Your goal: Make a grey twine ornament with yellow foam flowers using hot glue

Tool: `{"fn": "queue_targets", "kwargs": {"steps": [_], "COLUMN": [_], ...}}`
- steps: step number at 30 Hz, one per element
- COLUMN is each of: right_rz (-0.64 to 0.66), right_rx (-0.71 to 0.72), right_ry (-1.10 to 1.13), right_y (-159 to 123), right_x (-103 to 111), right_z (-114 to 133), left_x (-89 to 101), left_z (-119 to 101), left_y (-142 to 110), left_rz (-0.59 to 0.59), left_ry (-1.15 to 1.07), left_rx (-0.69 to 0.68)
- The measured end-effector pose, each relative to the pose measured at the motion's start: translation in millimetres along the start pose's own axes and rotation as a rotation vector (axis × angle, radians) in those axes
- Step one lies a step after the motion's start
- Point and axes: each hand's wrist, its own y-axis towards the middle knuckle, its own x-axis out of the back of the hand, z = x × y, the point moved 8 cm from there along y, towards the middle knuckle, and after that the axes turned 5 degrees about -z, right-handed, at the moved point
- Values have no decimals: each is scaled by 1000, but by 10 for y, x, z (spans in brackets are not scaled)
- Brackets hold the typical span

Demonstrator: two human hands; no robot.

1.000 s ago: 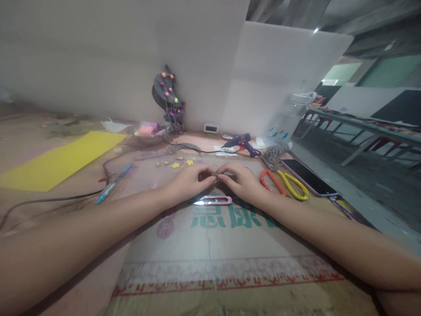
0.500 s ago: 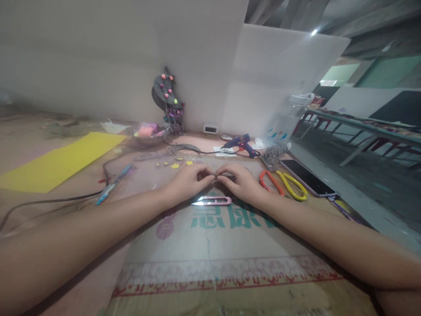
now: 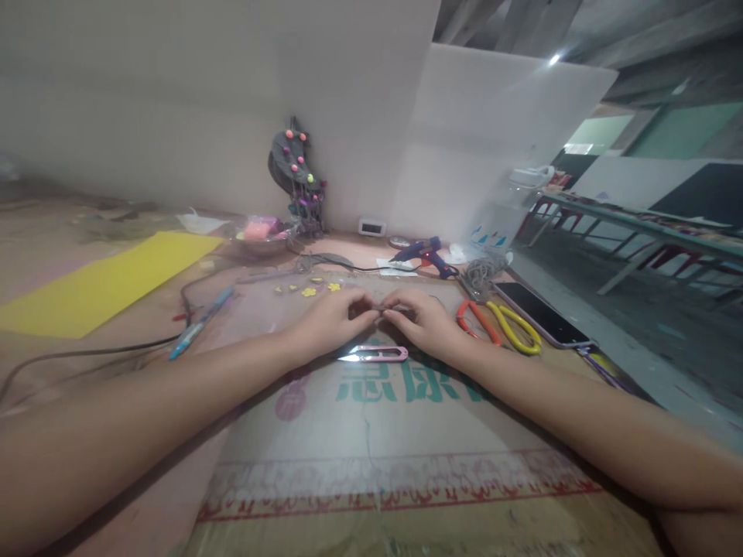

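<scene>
My left hand and my right hand meet fingertip to fingertip above the printed cardboard. Both are closed in a pinch around something small and dark, mostly hidden by the fingers; its kind cannot be made out. Just below the hands lie pink thread snips, blades pointing left. Beyond my left hand are small yellow flowers and a few yellow scraps. To the right of my right hand rest scissors with one orange and one yellow handle.
Behind the hands lies a blue glue gun with a lit red light. A phone and grey yarn sit at right. At left are a blue pen, a black cable and a yellow sheet. A grey crescent decoration leans on the wall.
</scene>
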Motion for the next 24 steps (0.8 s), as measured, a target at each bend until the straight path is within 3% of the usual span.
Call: {"fn": "queue_targets", "kwargs": {"steps": [24], "right_rz": [18], "right_rx": [-17], "right_ry": [9], "right_y": [4], "right_x": [-5], "right_z": [10], "left_x": [-4], "left_z": [-8], "left_y": [2], "left_rz": [20], "left_ry": [26], "left_rx": [-19]}}
